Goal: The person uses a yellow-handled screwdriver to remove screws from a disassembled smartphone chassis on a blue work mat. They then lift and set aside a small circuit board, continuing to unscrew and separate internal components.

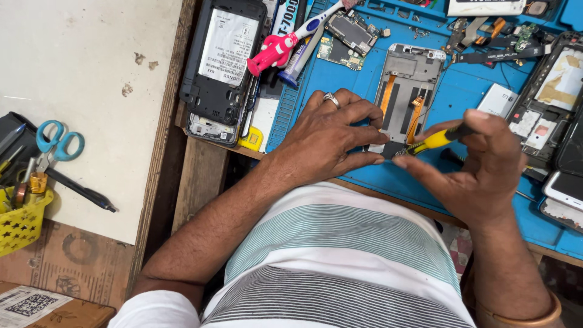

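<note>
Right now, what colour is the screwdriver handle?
Yellow and black screwdriver, seen in the head view.
</note>
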The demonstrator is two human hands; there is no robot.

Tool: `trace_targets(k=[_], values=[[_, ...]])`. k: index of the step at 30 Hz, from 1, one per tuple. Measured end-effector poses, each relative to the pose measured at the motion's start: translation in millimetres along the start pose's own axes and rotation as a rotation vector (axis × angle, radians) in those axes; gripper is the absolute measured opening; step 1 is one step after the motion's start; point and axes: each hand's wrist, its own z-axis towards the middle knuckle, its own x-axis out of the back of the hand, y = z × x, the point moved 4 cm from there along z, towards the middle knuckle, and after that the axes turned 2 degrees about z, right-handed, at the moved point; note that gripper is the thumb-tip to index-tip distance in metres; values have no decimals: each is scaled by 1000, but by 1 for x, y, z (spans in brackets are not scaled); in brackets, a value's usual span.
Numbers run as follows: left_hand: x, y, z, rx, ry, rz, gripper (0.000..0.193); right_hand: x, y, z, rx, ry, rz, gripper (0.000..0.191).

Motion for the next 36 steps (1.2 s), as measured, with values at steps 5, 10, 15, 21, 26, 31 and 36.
trace_targets(k=[5, 10, 15, 21, 26, 31, 36], values=[[-1, 0, 0, 12, -10, -19, 32, 4, 1, -2, 42, -75, -12, 86], [0, 1, 1, 3, 8, 1, 32, 6, -3, 7, 77, -77, 75, 82], [-2, -1, 1, 33, -33, -13, 32, 7, 2, 2, -41, 17, -40, 87], [0, 1, 1, 16, -15, -2, 32, 8, -2, 8, 62, -52, 25, 84], [-1, 0, 1, 23, -20, -5, 33, 6, -5, 9, -24, 41, -146, 89], [0, 0, 1, 13, -22, -7, 32, 9, -6, 8, 50, -118, 150, 78], [-1, -1, 2, 24, -29, -1, 34, 5, -6, 6, 10, -18, -75, 91]])
